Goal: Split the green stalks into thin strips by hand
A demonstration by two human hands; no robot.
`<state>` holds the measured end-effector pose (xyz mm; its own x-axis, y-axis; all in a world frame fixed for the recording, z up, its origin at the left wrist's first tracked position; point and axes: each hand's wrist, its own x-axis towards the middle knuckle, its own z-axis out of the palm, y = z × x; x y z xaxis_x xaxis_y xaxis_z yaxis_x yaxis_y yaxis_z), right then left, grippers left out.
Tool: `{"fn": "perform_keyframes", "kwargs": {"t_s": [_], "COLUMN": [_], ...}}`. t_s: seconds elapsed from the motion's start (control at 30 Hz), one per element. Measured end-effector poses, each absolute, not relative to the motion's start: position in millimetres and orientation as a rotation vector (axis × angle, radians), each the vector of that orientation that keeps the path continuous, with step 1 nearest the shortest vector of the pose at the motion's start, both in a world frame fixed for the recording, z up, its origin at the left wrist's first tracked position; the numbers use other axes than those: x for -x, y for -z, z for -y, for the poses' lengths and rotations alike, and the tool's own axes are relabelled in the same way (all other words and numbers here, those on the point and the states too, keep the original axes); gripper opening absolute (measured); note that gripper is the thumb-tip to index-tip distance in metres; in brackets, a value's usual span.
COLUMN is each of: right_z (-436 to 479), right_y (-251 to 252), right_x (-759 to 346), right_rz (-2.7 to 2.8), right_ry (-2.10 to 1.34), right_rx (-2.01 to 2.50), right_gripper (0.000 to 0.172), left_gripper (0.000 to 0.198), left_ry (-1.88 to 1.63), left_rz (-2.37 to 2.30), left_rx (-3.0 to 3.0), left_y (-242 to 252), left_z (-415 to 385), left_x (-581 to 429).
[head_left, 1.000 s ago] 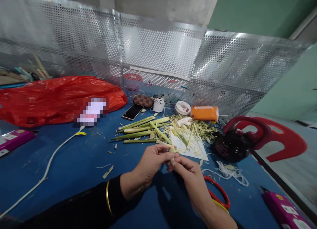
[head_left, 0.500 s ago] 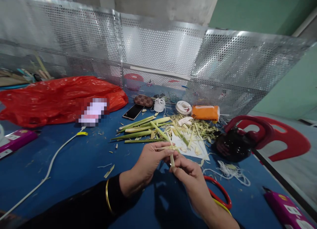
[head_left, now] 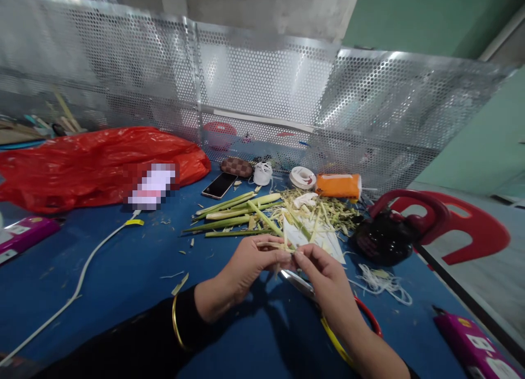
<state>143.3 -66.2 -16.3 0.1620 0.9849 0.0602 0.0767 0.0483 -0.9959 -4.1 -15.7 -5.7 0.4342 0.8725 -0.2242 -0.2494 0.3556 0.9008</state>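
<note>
Thin, pale yellow-green plant strips [head_left: 283,246] are pinched in the fingertips of the left hand [head_left: 248,265] and right hand [head_left: 328,272], just below frame centre, over a blue tabletop [head_left: 123,275]. A perforated silver metal screen [head_left: 262,78] spans the upper frame; a pale-green wall [head_left: 414,18] rises upper right. Light-green cut stalks [head_left: 229,223] lie mid-frame; the right hand partly hides red-and-yellow-handled steel scissors [head_left: 301,284].
</note>
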Motion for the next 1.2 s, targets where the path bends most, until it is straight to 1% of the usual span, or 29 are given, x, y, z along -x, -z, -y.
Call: {"fn": "perform_keyframes", "kwargs": {"t_s": [0.23,0.33,0.4,0.53,0.6,0.67,0.83,0.97,1.07,1.2], "right_z": [69.7,70.5,69.7,65.6,63.4,62.1,61.3,61.4,61.9,62.9], "right_y": [18.3,16.8,15.7,14.8,15.0,15.3,16.7,21.5,26.3,29.8], "right_x": [-144.4,-146.2,-146.6,-147.8,-149.4,-150.7,-148.7,-144.7,-144.8,-148.0], "right_rz": [1.282,1.278,1.248,1.107,1.047,1.028,1.06,1.108,1.15,1.151], "right_ry": [-0.887,-0.768,-0.756,-0.941,-1.036,-1.086,-0.954,-0.896,-0.888,-0.81], "right_rx": [1.299,1.278,1.265,1.337,1.364,1.359,1.339,1.34,1.333,1.392], "right_gripper": [0.022,0.022,0.023,0.026,0.031,0.033,0.028,0.026,0.025,0.022], "left_gripper": [0.024,0.021,0.02,0.024,0.025,0.028,0.037,0.038,0.034,0.021], "left_ry": [-0.844,-0.84,-0.839,-0.812,-0.759,-0.684,-0.527,-0.484,-0.483,-0.494], "left_rz": [-0.876,-0.869,-0.874,-0.898,-0.897,-0.878,-0.818,-0.826,-0.861,-0.847], "left_rx": [-1.037,-1.082,-1.083,-1.037,-1.024,-1.032,-1.005,-0.963,-0.955,-0.987], "left_y": [2.9,3.2,4.2,5.9,6.3,6.9,8.2,8.2,8.9,10.2], "left_z": [18.7,17.2,15.7,14.7,15.7,17.3,20.0,21.6,22.9,23.9], "left_x": [0.4,1.6,2.8,4.3,4.2,3.9,4.1,3.6,2.1,0.7]}}
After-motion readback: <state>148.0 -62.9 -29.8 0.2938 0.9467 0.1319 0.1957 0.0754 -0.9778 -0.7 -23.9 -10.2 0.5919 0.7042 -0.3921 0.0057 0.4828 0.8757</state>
